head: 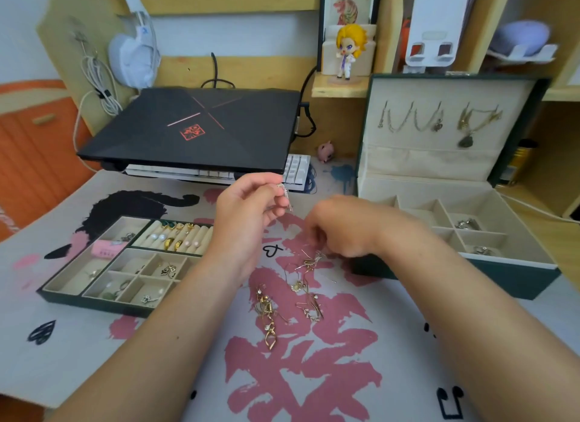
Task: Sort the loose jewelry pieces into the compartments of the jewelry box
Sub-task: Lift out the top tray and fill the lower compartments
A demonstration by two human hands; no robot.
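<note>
While the left hand (248, 208) is pinching a small silver earring (285, 193) above the counter (94, 359), the right hand (342, 227), fingers curled, is picking at the loose jewelry pile (301, 283) mid-counter; next move likely needs a matching compartment in the tray (62, 291).

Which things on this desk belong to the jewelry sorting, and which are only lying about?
Belong to the job:
- left hand holding a small silver earring
- right hand reaching into the loose earrings
- jewelry box
- removable tray

Just lying about:
- closed laptop
- white keyboard
- blond figurine
- small pink pig toy
- headphones
</note>
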